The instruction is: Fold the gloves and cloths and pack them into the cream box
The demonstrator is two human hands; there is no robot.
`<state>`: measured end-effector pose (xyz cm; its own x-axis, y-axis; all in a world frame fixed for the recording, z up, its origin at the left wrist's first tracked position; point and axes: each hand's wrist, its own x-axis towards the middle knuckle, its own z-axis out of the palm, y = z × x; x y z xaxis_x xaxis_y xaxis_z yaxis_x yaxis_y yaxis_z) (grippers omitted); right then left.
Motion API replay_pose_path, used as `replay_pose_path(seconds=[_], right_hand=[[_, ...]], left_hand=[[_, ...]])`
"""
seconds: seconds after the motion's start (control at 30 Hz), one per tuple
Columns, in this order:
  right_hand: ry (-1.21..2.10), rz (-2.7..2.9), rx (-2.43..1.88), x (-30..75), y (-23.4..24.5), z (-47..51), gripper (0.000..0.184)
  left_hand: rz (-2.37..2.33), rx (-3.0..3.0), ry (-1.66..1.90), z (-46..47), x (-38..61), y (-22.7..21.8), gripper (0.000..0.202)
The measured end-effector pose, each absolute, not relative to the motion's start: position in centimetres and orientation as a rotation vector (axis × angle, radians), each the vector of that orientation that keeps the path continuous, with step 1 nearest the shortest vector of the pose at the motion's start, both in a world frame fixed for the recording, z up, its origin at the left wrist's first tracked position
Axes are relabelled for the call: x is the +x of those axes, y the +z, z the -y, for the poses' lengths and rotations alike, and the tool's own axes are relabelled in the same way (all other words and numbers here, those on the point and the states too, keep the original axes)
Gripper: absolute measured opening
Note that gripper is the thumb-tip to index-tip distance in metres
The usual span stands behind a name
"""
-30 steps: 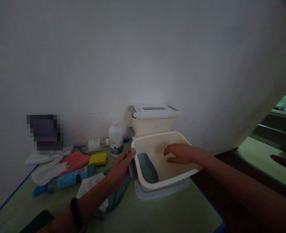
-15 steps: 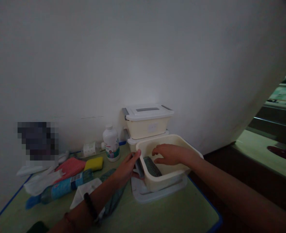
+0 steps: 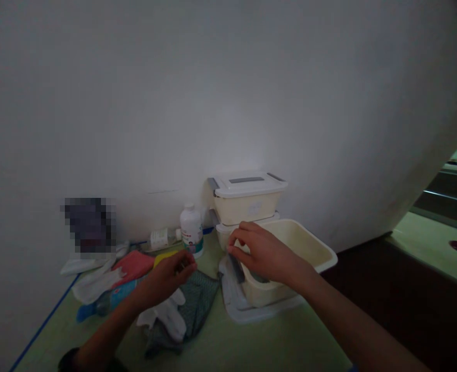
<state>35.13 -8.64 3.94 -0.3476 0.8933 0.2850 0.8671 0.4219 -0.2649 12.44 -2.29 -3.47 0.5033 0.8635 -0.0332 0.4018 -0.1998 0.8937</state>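
Observation:
My left hand [image 3: 174,271] hovers above the left part of the table, near the yellow sponge [image 3: 164,257], its fingers loosely bent with a gap to the thumb; nothing shows in it. Below it are a white glove [image 3: 170,318] and a grey-green mesh cloth [image 3: 201,299]. My right hand [image 3: 261,253] is over the left rim of an open cream bin [image 3: 309,248], above its grey side latch [image 3: 236,266]. Its fingers are curved, thumb slightly apart, with nothing visible between them. A bit of grey material [image 3: 262,279] shows inside the bin, mostly hidden by the hand.
The bin rests on a pale lid [image 3: 247,315]. Behind stand stacked lidded boxes [image 3: 249,204] against the wall. To the left are a white bottle [image 3: 192,230], a clear bottle lying down [image 3: 162,237], a red cloth [image 3: 135,263], and a blue-labelled plastic bottle [image 3: 122,294].
My left hand has let go of the bin's left side and moved left over the table. My right hand has come from inside the bin to its left rim. The view has shifted slightly.

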Motion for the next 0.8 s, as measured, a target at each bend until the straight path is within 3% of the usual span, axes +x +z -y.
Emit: replay_pose_path(seconds=[0.1, 0.23, 0.6, 0.73, 0.8], right_hand=[[0.176, 2.323, -1.388, 32.5, 3.5, 8.4, 0.016], [0.261, 2.389, -1.388, 29.5, 2.4, 7.6, 0.024], [0.537, 2.442, -1.74, 26.4, -3.4, 6.7, 0.033], [0.528, 2.372, -1.993, 26.0, -6.1, 6.2, 0.045], [0.492, 2.343, -2.083, 25.5, -6.8, 6.0, 0.041]], left_hand=[[-1.105, 2.114, 0.376, 3.0, 9.6, -2.0, 0.029], [-1.131, 2.308, 0.086, 3.3, 7.2, -1.0, 0.035], [-1.113, 2.328, -0.078, 1.7, 5.0, -2.3, 0.033], [-1.175, 2.295, -0.105, 1.4, 5.0, -2.9, 0.032], [-1.157, 2.256, -0.115, 1.3, 5.0, -3.1, 0.032]])
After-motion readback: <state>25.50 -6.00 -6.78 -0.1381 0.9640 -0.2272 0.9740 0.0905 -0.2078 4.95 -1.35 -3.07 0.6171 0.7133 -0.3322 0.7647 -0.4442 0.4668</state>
